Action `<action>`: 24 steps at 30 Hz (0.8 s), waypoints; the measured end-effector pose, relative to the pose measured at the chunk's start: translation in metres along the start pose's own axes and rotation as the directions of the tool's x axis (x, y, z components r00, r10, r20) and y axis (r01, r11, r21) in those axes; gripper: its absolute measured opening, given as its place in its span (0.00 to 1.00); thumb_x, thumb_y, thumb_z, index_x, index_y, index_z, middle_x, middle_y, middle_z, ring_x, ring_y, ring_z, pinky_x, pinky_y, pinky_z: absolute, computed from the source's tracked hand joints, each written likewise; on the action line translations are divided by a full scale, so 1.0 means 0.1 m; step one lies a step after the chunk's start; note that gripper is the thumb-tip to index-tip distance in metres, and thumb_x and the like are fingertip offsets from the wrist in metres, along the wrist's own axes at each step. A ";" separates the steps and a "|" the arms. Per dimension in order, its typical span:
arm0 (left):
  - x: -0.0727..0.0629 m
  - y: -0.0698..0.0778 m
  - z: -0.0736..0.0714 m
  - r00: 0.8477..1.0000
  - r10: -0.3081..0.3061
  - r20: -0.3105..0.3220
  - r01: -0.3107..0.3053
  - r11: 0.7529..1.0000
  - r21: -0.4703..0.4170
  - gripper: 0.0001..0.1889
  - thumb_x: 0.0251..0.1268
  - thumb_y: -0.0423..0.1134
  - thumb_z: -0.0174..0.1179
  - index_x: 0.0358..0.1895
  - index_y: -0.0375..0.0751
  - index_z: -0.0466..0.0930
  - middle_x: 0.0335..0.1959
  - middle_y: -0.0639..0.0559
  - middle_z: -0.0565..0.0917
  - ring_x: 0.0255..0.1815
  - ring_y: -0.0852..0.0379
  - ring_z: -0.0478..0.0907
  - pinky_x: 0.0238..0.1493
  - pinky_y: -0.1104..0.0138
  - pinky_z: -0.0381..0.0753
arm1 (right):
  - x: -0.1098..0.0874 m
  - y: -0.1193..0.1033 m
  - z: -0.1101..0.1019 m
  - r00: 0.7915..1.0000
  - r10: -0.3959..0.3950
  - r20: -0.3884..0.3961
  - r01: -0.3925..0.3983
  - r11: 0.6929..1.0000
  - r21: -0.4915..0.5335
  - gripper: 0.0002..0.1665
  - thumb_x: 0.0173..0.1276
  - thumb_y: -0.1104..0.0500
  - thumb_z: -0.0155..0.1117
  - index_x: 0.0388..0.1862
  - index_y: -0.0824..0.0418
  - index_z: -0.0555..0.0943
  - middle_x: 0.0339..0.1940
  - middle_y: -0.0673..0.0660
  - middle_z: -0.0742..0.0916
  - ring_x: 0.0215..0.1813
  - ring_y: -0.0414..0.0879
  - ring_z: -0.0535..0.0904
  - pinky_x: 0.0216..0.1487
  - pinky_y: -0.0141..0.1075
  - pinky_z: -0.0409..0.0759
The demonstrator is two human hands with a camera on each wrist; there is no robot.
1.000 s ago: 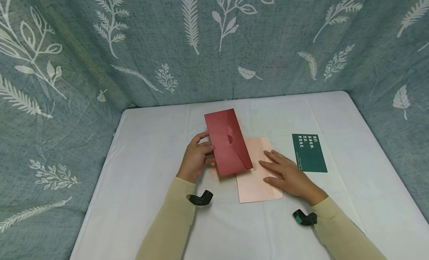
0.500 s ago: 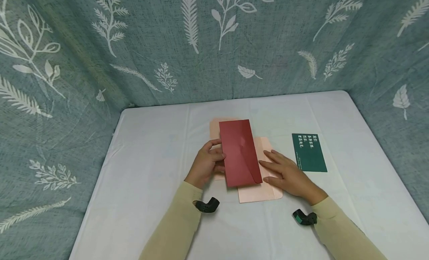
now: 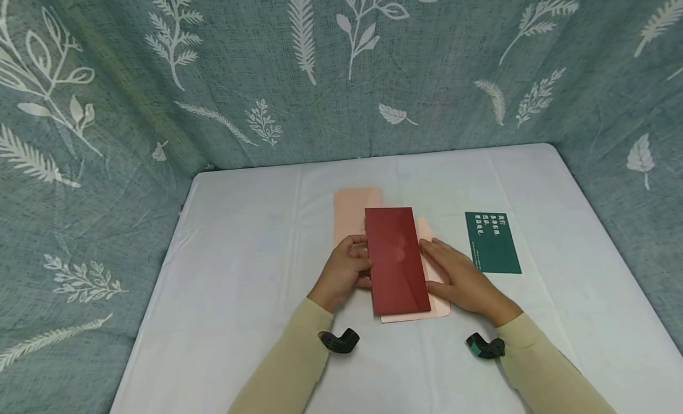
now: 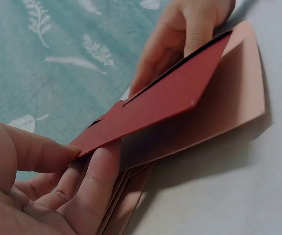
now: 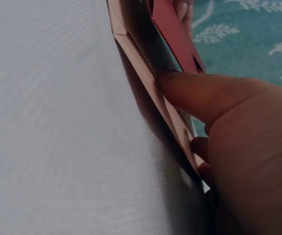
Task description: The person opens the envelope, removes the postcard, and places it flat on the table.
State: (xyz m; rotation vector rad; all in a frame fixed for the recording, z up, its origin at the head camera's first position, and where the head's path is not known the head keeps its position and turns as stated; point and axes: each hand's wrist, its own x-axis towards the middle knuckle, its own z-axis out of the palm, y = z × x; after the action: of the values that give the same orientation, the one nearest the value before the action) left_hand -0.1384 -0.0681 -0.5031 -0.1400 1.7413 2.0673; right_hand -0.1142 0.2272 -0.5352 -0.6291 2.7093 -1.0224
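My left hand (image 3: 342, 274) pinches the left long edge of a red envelope (image 3: 397, 260), thumb on top and fingers underneath. In the left wrist view the red envelope (image 4: 155, 105) is tilted, with a gap between it and the pale pink envelope (image 4: 246, 83) below. That pink envelope lies mostly covered in the head view. On its right part rests my right hand (image 3: 466, 283), fingers extended, with fingertips close to the red envelope's right edge. From the right wrist, the thumb (image 5: 194, 93) touches the pink envelope (image 5: 143, 63).
A second pink envelope (image 3: 356, 209) lies behind and left of the red one, partly covered. To the right is a dark green card (image 3: 493, 242) with white writing. A white cloth (image 3: 240, 295) covers the table, and a leaf-patterned curtain (image 3: 320, 123) surrounds it.
My left hand has carried the red envelope right and toward me, turning it straighter, so it covers most of the nearer pink envelope. The right hand has stayed nearly still.
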 end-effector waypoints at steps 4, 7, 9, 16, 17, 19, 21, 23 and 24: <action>0.00 -0.02 0.05 1.000 -0.002 -0.015 0.002 1.000 0.028 0.28 0.70 0.17 0.56 0.72 0.31 0.70 0.41 0.42 0.84 0.31 0.53 0.83 0.25 0.63 0.86 | -0.01 -0.02 -0.01 1.000 0.008 -0.007 -0.008 1.000 0.002 0.49 0.77 0.52 0.72 0.90 0.58 0.60 0.87 0.60 0.66 0.87 0.62 0.56 0.77 0.69 0.61; -0.01 -0.02 0.07 1.000 -0.003 -0.025 0.004 0.998 0.062 0.28 0.71 0.19 0.58 0.73 0.31 0.69 0.40 0.42 0.83 0.31 0.53 0.83 0.25 0.64 0.86 | -0.02 -0.02 -0.01 1.000 -0.002 -0.014 0.002 1.000 0.002 0.44 0.81 0.55 0.67 0.89 0.59 0.61 0.87 0.62 0.66 0.86 0.63 0.56 0.77 0.69 0.60; -0.02 -0.02 0.08 1.000 -0.007 -0.024 0.009 0.996 0.085 0.28 0.72 0.20 0.59 0.74 0.30 0.68 0.41 0.41 0.82 0.33 0.53 0.83 0.26 0.64 0.86 | -0.02 -0.02 -0.01 1.000 -0.008 -0.017 0.008 1.000 0.003 0.42 0.83 0.55 0.64 0.89 0.60 0.61 0.87 0.63 0.66 0.86 0.64 0.56 0.77 0.69 0.59; -0.08 0.03 0.08 0.999 -0.032 0.003 0.031 0.984 0.175 0.29 0.75 0.23 0.61 0.76 0.27 0.67 0.44 0.38 0.84 0.35 0.51 0.86 0.32 0.60 0.90 | -0.02 -0.03 -0.02 1.000 0.014 -0.025 -0.014 0.999 0.033 0.43 0.84 0.48 0.63 0.90 0.57 0.62 0.87 0.61 0.66 0.87 0.63 0.56 0.77 0.69 0.59; -0.10 0.04 0.07 1.000 -0.023 0.000 0.022 0.977 0.214 0.29 0.75 0.24 0.62 0.76 0.27 0.67 0.44 0.39 0.84 0.33 0.50 0.86 0.32 0.59 0.90 | -0.02 -0.03 -0.02 1.000 0.017 -0.024 -0.016 0.999 0.035 0.43 0.83 0.47 0.64 0.90 0.56 0.61 0.87 0.61 0.67 0.87 0.63 0.55 0.77 0.69 0.59; -0.12 0.08 0.07 1.000 0.026 -0.016 -0.019 0.941 0.339 0.28 0.75 0.28 0.63 0.75 0.28 0.70 0.41 0.42 0.85 0.30 0.51 0.86 0.30 0.61 0.88 | -0.01 -0.04 -0.02 0.999 0.021 -0.025 -0.020 0.999 0.037 0.44 0.82 0.46 0.65 0.90 0.56 0.62 0.87 0.60 0.67 0.87 0.62 0.56 0.77 0.69 0.60; -0.13 0.13 0.07 0.995 0.089 -0.034 -0.063 0.882 0.466 0.26 0.74 0.32 0.65 0.72 0.30 0.74 0.39 0.46 0.85 0.28 0.52 0.86 0.28 0.63 0.86 | -0.02 -0.03 -0.02 1.000 0.017 -0.025 -0.016 0.999 0.036 0.45 0.82 0.45 0.66 0.90 0.56 0.62 0.87 0.60 0.67 0.87 0.62 0.56 0.76 0.69 0.61; -0.14 0.16 0.07 0.987 0.154 -0.035 -0.108 0.822 0.559 0.24 0.75 0.35 0.66 0.70 0.32 0.77 0.40 0.49 0.85 0.30 0.53 0.86 0.31 0.63 0.85 | -0.02 -0.03 -0.02 0.999 0.013 -0.030 -0.012 0.999 0.037 0.46 0.81 0.45 0.67 0.89 0.56 0.62 0.87 0.60 0.67 0.86 0.63 0.56 0.76 0.70 0.62; -0.14 0.18 0.08 0.983 0.184 -0.026 -0.133 0.796 0.591 0.23 0.76 0.36 0.67 0.70 0.33 0.78 0.41 0.50 0.85 0.33 0.53 0.87 0.34 0.63 0.85 | -0.02 -0.03 -0.02 0.999 0.010 -0.033 -0.009 0.999 0.039 0.46 0.81 0.45 0.67 0.89 0.57 0.62 0.86 0.61 0.68 0.86 0.63 0.56 0.75 0.70 0.62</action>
State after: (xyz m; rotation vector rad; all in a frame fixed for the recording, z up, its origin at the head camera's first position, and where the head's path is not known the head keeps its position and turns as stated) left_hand -0.1312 -0.0665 -0.4805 0.1189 2.4316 1.5336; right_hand -0.1118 0.2270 -0.5317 -0.5973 2.7110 -1.0904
